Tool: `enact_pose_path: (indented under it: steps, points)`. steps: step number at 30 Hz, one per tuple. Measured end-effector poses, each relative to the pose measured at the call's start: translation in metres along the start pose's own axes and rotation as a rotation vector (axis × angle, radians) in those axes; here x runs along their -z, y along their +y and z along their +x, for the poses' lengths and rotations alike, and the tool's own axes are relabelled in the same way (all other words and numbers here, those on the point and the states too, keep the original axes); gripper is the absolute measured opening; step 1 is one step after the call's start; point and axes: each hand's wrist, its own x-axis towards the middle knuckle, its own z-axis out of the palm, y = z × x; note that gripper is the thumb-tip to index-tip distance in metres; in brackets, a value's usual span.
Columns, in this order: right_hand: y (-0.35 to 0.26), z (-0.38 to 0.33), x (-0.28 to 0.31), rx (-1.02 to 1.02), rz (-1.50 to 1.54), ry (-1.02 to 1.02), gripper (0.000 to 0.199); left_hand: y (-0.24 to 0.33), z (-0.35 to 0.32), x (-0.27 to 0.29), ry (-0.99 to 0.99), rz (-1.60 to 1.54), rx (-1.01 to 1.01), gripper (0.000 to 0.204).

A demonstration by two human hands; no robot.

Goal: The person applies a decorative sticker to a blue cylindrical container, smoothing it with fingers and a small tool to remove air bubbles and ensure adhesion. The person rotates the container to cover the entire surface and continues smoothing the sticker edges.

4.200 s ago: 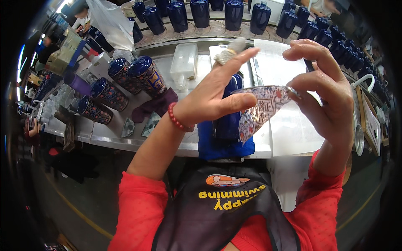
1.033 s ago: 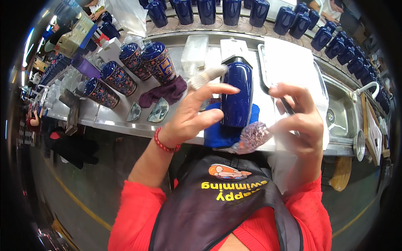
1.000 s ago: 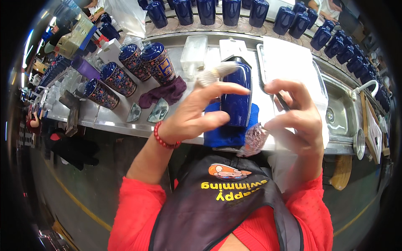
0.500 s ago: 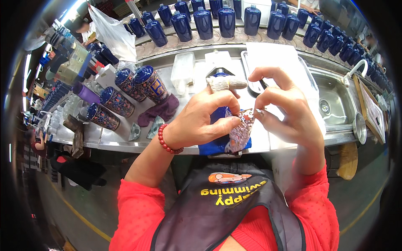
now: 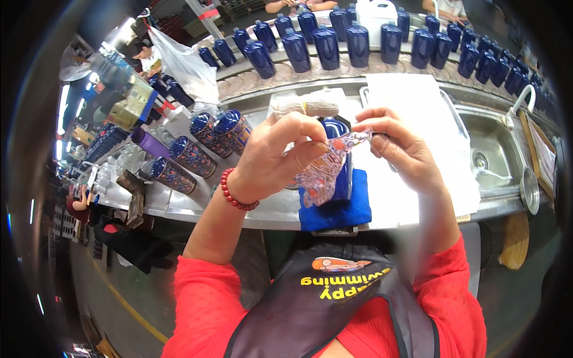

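Apron point(image 5: 337, 299) and red sleeves point(image 5: 206, 298) fill the lower frame; above them, mid-frame, we hold a patterned film point(image 5: 325, 173) between both hands. Our left hand point(image 5: 271, 152) pinches its upper edge between thumb and fingers, while our right hand point(image 5: 412, 155) pinches its upper right tip. Behind it, partly hidden, a blue bottle point(image 5: 344, 176) rests on blue cloth point(image 5: 361, 203) over the metal worktop point(image 5: 274, 213). Farther off, we see flowered bottles point(image 5: 192, 157) at left, a white sheet point(image 5: 444, 161) right of centre, and plain blue bottles point(image 5: 326, 48) lined across the upper frame.
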Motion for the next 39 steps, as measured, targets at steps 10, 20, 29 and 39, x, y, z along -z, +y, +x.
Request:
enact_pose_path:
  steps: [10, 20, 29, 39]
  points:
    - [0.010, -0.001, -0.046, 0.282, -0.268, -0.007, 0.022, -0.008, -0.001, 0.009, 0.004, 0.246, -0.135, 0.016]
    - [-0.021, -0.008, -0.096, 0.418, -0.447, -0.001, 0.035, -0.042, -0.035, -0.007, 0.372, -0.610, 0.070, 0.013]
    - [0.005, 0.009, -0.107, 0.091, -0.204, 0.105, 0.022, -0.035, -0.035, -0.010, 0.558, -1.436, 0.045, 0.014]
    - [-0.015, -0.004, -0.131, 0.453, -0.275, -0.051, 0.036, -0.042, -0.030, 0.007, 0.455, -1.243, -0.113, 0.011]
